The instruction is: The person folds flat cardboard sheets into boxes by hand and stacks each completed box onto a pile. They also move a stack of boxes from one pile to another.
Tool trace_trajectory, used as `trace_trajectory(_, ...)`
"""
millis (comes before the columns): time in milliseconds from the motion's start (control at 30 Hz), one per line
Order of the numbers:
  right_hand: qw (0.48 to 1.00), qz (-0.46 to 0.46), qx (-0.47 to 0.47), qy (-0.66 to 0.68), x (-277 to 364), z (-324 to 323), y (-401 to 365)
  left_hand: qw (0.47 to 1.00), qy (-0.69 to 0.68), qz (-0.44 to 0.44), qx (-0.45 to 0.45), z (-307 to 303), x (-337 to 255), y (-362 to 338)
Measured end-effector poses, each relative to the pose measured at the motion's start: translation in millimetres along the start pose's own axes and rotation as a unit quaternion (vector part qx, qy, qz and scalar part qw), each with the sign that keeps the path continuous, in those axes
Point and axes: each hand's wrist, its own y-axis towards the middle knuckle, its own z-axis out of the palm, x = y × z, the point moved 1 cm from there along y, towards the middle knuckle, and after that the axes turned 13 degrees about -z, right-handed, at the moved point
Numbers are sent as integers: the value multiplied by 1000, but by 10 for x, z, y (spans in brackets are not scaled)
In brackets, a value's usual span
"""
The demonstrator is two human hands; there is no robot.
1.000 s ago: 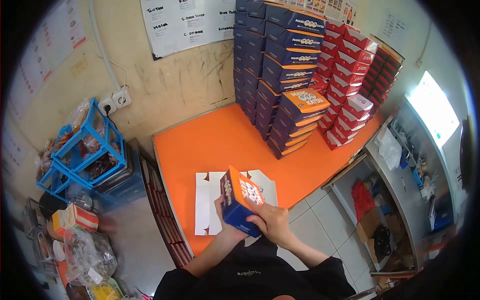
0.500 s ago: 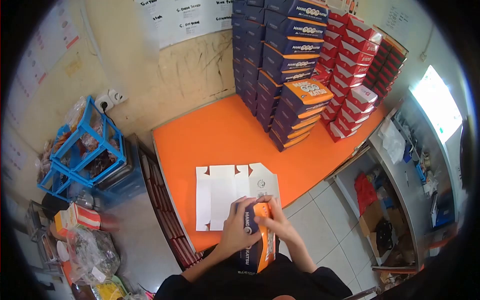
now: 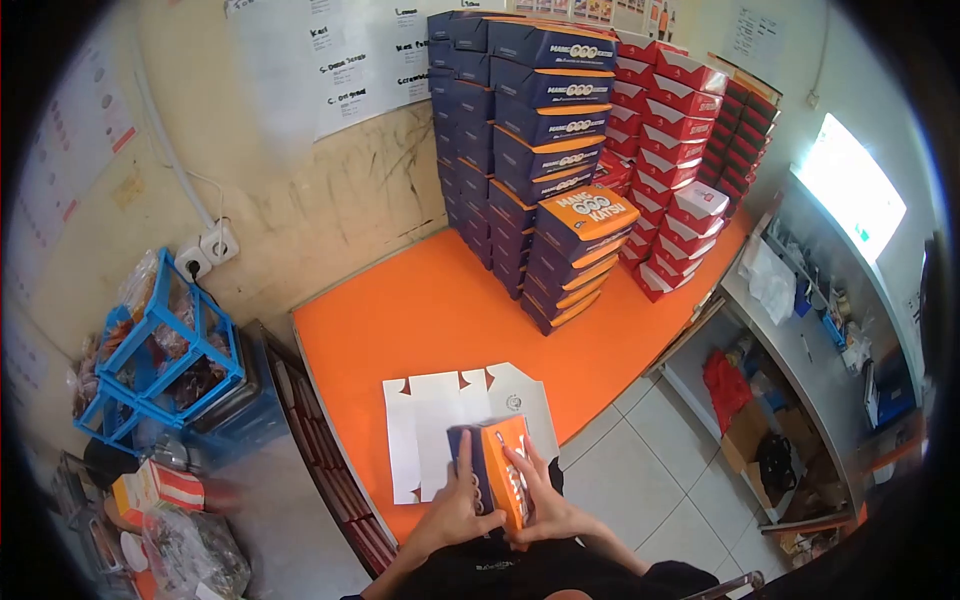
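Note:
A folded orange and navy food box (image 3: 505,460) is held upright close to my body, above the front edge of the orange table. My left hand (image 3: 458,510) grips its navy side, with the fingers reaching up along it. On the orange face lies my right hand (image 3: 545,505), its fingers and thumb pressed against the printed lettering. Just beyond the box, a flat unfolded white carton blank (image 3: 435,415) with notched edges rests on the table; the box and my hands cover its near right part.
Tall stacks of navy and orange boxes (image 3: 550,125) stand at the back of the orange table (image 3: 370,290), beside stacks of red boxes (image 3: 680,130). A blue crate (image 3: 165,350) with bagged items is at left. Metal shelving (image 3: 800,370) stands at right.
The box has turned more upright, with its orange face more toward the right hand. Both hands have shifted their grip on its sides. The camera view has tilted upward.

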Motion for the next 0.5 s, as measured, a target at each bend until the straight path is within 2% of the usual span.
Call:
trace_trajectory(33, 998, -52, 9, -37, 17, -105, 62, 998, 27, 29, -41, -34, -57, -3)
trace_trajectory(67, 997, -56, 1, -45, 73, -163, 144, 995, 36, 56, -68, -38, -142, 22)
trace_trajectory(133, 962, -110, -7, -250, 237, -215, 320, 985, 59, 106, -124, -47, -312, 70)
trace_trajectory(167, 936, -171, -42, -304, 286, -222, 410, 975, -67, 120, -176, -83, -360, 188)
trace_trajectory(200, 932, -176, -51, -314, 273, -223, 467, 944, -201, 122, -230, -65, -441, 220)
trace_trajectory(233, 945, -154, -162, -240, 229, -220, 498, 890, -327, 141, -283, -71, -602, 224)
trace_trajectory(267, 941, -133, -268, -159, 194, -220, 523, 891, -324, 154, -279, -53, -595, 298)
trace_trajectory(300, 943, -73, -322, -36, 189, -208, 539, 877, -336, 159, -305, 2, -476, 396)
trace_trajectory(333, 940, -82, -329, -38, 198, -157, 588, 862, -347, 162, -330, 66, -285, 497)
trace_trajectory(400, 910, -27, -330, 249, 164, -51, 670, 830, -373, 163, -381, 140, -31, 639)
trace_trajectory(433, 941, -60, -301, 144, 82, -128, 644, 820, -380, 167, -394, 103, 20, 694)
trace_trajectory(467, 940, -68, -302, 142, 41, -287, 638, 810, -386, 171, -406, 31, -34, 708)
trace_trajectory(500, 945, -79, -282, 146, 40, -481, 627, 820, -401, 191, -362, -152, -286, 564)
